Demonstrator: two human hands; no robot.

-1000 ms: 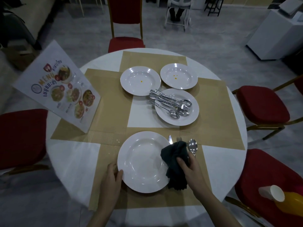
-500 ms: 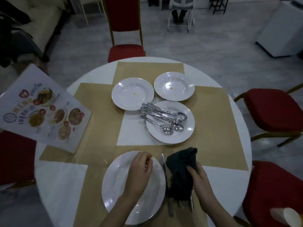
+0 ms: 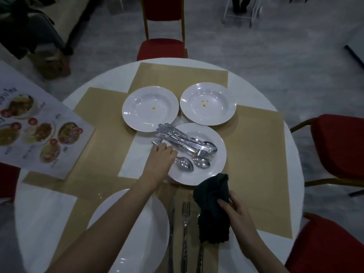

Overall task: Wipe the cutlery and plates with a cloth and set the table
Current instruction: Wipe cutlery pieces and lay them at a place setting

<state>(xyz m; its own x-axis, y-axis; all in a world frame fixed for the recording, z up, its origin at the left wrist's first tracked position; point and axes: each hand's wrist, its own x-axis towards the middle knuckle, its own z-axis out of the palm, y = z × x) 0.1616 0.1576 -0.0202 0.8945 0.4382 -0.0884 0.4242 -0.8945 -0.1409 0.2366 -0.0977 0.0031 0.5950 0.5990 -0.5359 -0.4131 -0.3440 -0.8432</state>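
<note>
My left hand (image 3: 160,159) reaches over the middle white plate (image 3: 215,172) and its fingers close round the handle of a spoon (image 3: 184,163) lying there. Several more pieces of cutlery (image 3: 187,141) are heaped on that plate. My right hand (image 3: 237,215) grips a dark cloth (image 3: 213,205) at the near right. A clean white plate (image 3: 128,229) sits at the near edge, partly under my left forearm, with a knife (image 3: 171,233) and a fork (image 3: 184,229) laid to its right. Two far plates, one on the left (image 3: 150,108) and one on the right (image 3: 207,103), carry small orange spots.
Tan placemats (image 3: 258,154) cover the round white table (image 3: 43,211). A picture menu card (image 3: 37,133) lies at the left. Red chairs stand at the far side (image 3: 161,48), at the right (image 3: 338,144) and at the near right (image 3: 331,247).
My left hand left the near plate and moved forward to the spoon handle on the cutlery plate. My right hand stays on the cloth beside the laid cutlery.
</note>
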